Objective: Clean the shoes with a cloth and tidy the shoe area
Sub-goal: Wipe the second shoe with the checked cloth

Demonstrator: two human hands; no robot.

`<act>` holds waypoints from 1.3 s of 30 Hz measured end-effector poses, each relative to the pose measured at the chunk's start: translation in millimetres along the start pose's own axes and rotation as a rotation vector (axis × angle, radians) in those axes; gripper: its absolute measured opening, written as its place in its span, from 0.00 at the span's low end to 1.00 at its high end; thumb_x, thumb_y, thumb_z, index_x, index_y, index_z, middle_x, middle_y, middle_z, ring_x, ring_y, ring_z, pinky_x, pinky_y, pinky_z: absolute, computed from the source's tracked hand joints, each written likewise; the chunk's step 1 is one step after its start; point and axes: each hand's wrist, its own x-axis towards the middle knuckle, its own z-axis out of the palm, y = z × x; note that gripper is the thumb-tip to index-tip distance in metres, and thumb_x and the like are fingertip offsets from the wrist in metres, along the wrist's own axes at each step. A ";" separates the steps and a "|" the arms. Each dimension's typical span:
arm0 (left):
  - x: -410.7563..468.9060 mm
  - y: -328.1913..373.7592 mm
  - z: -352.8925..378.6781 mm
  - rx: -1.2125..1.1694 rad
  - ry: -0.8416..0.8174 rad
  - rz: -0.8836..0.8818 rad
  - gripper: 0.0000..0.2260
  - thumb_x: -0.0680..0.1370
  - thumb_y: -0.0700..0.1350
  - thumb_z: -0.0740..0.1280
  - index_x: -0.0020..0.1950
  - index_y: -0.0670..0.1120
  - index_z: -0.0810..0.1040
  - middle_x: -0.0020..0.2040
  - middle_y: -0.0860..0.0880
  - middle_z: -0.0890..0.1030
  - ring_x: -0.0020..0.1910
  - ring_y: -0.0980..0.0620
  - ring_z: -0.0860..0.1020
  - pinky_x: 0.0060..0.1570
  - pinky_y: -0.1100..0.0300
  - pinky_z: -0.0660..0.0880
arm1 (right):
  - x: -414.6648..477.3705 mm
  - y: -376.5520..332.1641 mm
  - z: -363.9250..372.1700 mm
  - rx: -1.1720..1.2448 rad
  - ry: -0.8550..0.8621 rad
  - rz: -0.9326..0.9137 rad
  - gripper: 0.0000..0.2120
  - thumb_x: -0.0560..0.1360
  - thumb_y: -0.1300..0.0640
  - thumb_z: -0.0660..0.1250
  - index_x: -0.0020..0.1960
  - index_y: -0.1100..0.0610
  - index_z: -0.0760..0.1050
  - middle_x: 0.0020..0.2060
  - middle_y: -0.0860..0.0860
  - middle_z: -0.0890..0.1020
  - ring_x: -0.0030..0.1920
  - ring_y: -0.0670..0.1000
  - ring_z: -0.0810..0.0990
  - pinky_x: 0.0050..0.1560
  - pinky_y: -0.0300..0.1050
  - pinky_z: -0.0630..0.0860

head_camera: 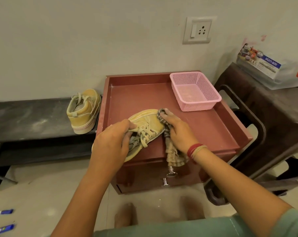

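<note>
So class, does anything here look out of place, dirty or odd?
Yes. Two blue pen-like items lie loose on the floor, lower left. The dark bench carries pale dusty smears, and the second shoe sits there alone while its mate is wiped with the cloth.

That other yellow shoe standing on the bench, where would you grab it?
Probably by its heel rim, from above: the shoe stands upright on the bench, heel towards the person, opening facing up, leaving room to hook inside.

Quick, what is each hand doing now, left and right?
Left hand: grips the shoe at its laced part.
Right hand: holds the cloth against the shoe's toe.
</note>
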 end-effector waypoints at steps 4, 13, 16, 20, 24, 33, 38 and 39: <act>0.5 -0.3 -2.2 0.011 -0.001 -0.012 0.08 0.76 0.43 0.61 0.51 0.47 0.77 0.47 0.52 0.82 0.44 0.51 0.80 0.40 0.51 0.79 | -19.7 -16.3 13.4 0.174 -0.145 -0.133 0.28 0.76 0.73 0.53 0.72 0.53 0.65 0.72 0.47 0.64 0.73 0.43 0.52 0.69 0.28 0.47; 5.2 -0.1 -4.8 -0.009 -0.008 -0.047 0.08 0.75 0.35 0.68 0.50 0.46 0.79 0.46 0.54 0.82 0.43 0.54 0.80 0.40 0.56 0.77 | 14.9 5.2 -9.4 0.878 0.383 0.349 0.19 0.78 0.71 0.54 0.62 0.56 0.74 0.59 0.53 0.78 0.62 0.54 0.76 0.66 0.51 0.71; 5.1 0.3 -4.8 -0.016 -0.003 -0.046 0.07 0.75 0.35 0.69 0.50 0.46 0.79 0.46 0.54 0.82 0.44 0.55 0.79 0.40 0.58 0.76 | 11.4 -5.2 -15.2 0.851 0.531 0.276 0.18 0.78 0.69 0.56 0.65 0.57 0.71 0.60 0.54 0.77 0.61 0.52 0.76 0.65 0.50 0.71; 5.1 -0.2 -5.7 -0.032 -0.012 -0.045 0.07 0.75 0.36 0.69 0.50 0.46 0.79 0.46 0.54 0.82 0.43 0.56 0.79 0.39 0.59 0.76 | -13.8 -21.4 11.3 0.457 0.092 -0.142 0.22 0.78 0.62 0.61 0.68 0.45 0.67 0.66 0.47 0.73 0.67 0.43 0.69 0.69 0.39 0.64; 4.4 0.2 -4.9 -0.046 -0.017 -0.042 0.07 0.75 0.35 0.69 0.50 0.46 0.79 0.47 0.54 0.82 0.46 0.54 0.79 0.42 0.54 0.78 | -11.2 -7.6 29.6 0.246 0.002 -0.044 0.17 0.78 0.44 0.57 0.67 0.37 0.63 0.73 0.39 0.58 0.75 0.43 0.48 0.74 0.55 0.37; 4.2 -0.9 -3.3 -0.034 -0.018 -0.045 0.07 0.74 0.42 0.63 0.50 0.47 0.79 0.46 0.54 0.82 0.46 0.54 0.79 0.43 0.53 0.78 | -19.7 -25.5 20.4 0.351 -0.131 -0.055 0.19 0.79 0.47 0.57 0.69 0.40 0.62 0.64 0.25 0.55 0.73 0.40 0.41 0.74 0.50 0.41; 4.0 -0.9 -2.6 -0.039 -0.011 -0.051 0.07 0.74 0.43 0.64 0.50 0.48 0.79 0.47 0.55 0.82 0.47 0.54 0.80 0.44 0.55 0.78 | 1.4 -7.2 3.7 0.313 -0.038 0.137 0.18 0.80 0.46 0.55 0.68 0.36 0.56 0.74 0.42 0.55 0.76 0.48 0.46 0.74 0.61 0.45; 4.1 -1.2 -2.7 -0.039 -0.008 -0.052 0.07 0.74 0.43 0.64 0.50 0.48 0.79 0.47 0.55 0.82 0.47 0.54 0.80 0.44 0.55 0.78 | 0.2 -13.4 7.0 0.351 -0.056 0.132 0.19 0.80 0.47 0.56 0.68 0.38 0.57 0.75 0.44 0.54 0.76 0.49 0.45 0.75 0.60 0.45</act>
